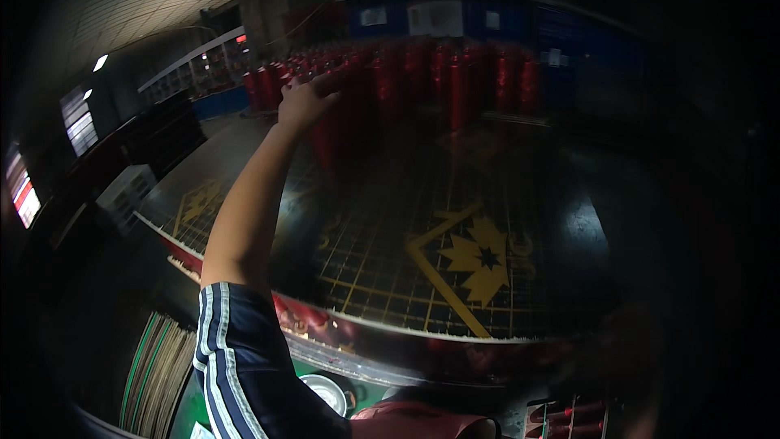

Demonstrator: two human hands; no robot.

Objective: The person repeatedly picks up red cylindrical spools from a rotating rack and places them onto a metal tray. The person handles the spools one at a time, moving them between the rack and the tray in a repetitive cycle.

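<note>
My left hand (307,106) reaches far forward over the table (382,276), its arm stretched out from the lower edge. The thumb stands apart from the fingers, and nothing shows plainly in its grasp. Just beyond and beside it is a dark red cylinder (337,134), blurred and in shadow; whether the fingertips touch it is unclear. Many more upright red cylinders (459,93) are grouped at the table's far side. At the lower right a dim, smeared shape may be my right hand (642,358); its fingers cannot be made out.
The dark tabletop bears a yellow leaf emblem (479,264) and has a rough front edge. Beneath that edge are a round metal dish (323,393) and a stack of thin sheets (150,374). A white crate (126,191) stands left; a blue partition (504,24) rises behind.
</note>
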